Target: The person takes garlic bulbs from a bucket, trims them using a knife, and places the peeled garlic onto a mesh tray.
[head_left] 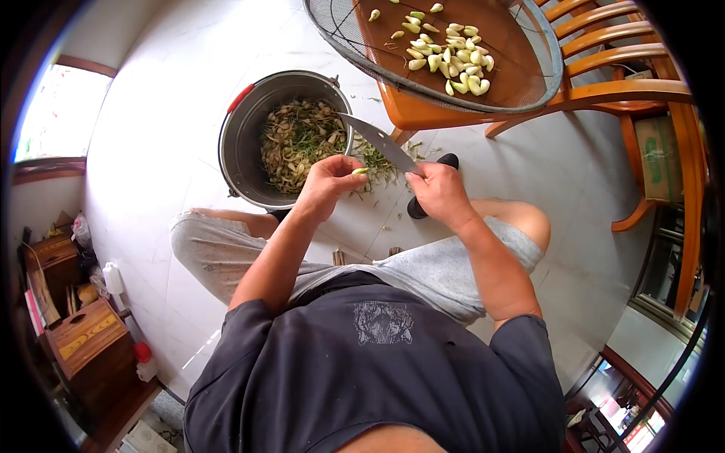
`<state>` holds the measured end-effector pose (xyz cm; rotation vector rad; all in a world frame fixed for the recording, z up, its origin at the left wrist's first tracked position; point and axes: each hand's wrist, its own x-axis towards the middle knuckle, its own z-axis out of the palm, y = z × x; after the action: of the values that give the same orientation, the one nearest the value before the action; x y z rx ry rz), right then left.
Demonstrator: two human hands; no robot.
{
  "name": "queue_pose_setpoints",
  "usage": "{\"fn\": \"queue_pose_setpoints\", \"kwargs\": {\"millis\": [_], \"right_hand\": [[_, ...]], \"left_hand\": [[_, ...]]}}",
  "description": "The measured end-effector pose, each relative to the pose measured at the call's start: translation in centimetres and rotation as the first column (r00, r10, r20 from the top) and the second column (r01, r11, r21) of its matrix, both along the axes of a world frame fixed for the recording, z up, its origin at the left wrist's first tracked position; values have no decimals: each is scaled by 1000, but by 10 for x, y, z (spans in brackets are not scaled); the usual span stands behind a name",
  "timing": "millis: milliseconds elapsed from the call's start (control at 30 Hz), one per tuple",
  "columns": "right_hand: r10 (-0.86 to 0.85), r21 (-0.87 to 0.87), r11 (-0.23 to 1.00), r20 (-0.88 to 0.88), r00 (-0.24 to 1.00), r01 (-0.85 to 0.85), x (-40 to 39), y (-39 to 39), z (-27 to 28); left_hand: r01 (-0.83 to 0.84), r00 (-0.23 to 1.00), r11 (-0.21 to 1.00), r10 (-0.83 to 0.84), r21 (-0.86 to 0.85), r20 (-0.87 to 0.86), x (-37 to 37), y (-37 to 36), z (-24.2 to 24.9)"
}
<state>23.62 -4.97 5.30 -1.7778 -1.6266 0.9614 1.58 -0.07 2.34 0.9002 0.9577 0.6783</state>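
My left hand pinches a small green-and-white bulb between thumb and fingertips, beside the bucket's near right rim. My right hand is wrapped round the handle of a kitchen knife. Its broad blade slants up and left, the tip over the rim of the metal bucket. Knife and bulb are apart. Dry skins and green trimmings lie inside the bucket. Several peeled pale bulbs are heaped in a round mesh sieve, up and to the right of my hands.
Under the sieve stands a wooden chair with a slatted back. Green scraps litter the tiled floor between bucket and chair. My knees are spread on both sides. Wooden cabinets stand at the lower left.
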Motion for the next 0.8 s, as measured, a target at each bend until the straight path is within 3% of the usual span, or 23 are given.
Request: {"fn": "queue_pose_setpoints", "kwargs": {"millis": [100, 300, 500, 600, 633, 800], "right_hand": [[-55, -79, 996, -120, 991, 46, -8, 1, 7], [-61, -13, 998, -122, 991, 60, -12, 3, 16], [-68, 24, 997, -153, 986, 73, -10, 1, 8], [1, 159, 987, -122, 993, 18, -7, 1, 0], [17, 202, 979, -116, 993, 7, -8, 1, 0], [62, 316, 948, -101, 993, -27, -11, 1, 14]], "left_hand": [[-14, 1000, 998, 15, -67, 16, 5, -3, -1], [-48, 991, 997, 56, -64, 121, 16, -6, 2], [-147, 960, 962, 195, -231, 201, 9, -2, 4], [-180, 959, 967, 214, -181, 185, -5, 4, -20], [-159, 917, 954, 239, -256, 319, -7, 4, -21], [-219, 873, 908, 346, -357, 344, -1, 1, -13]]}}
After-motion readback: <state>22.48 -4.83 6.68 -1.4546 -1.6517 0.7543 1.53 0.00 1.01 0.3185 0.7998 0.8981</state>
